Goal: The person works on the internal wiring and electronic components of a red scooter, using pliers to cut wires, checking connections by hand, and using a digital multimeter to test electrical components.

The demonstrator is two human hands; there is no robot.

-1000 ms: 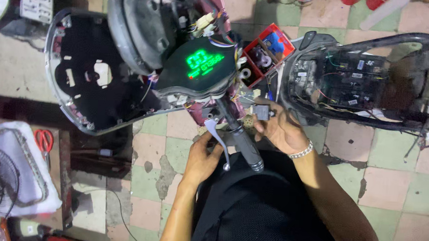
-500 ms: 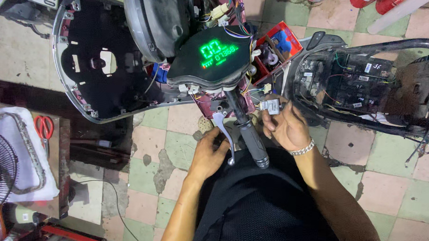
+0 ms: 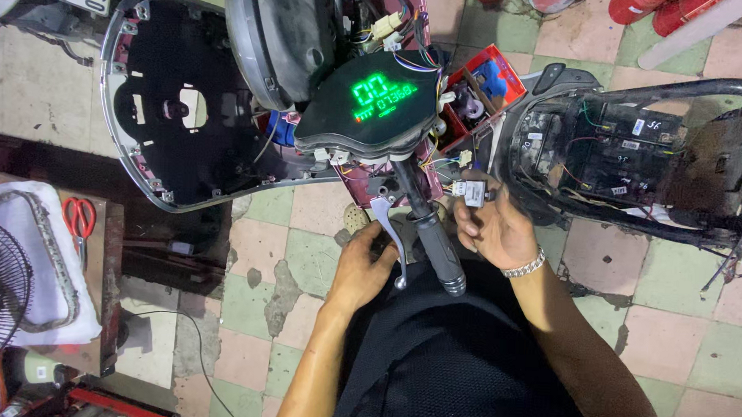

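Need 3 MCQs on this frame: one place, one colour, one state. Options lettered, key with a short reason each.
1. Where is the small grey connector block?
A. in the right hand
B. on the floor tiles
C. on the fan

2. What colour are the digits on the instrument display?
A. red
B. green
C. white

3. What state is the display in?
A. dark
B. cracked
C. lit

Key:
1 A, the right hand's fingers pinch the block beside the handlebar grip, while the left hand sits by the brake lever.
2 B, the figures glow green on black.
3 C, the digits shine brightly.
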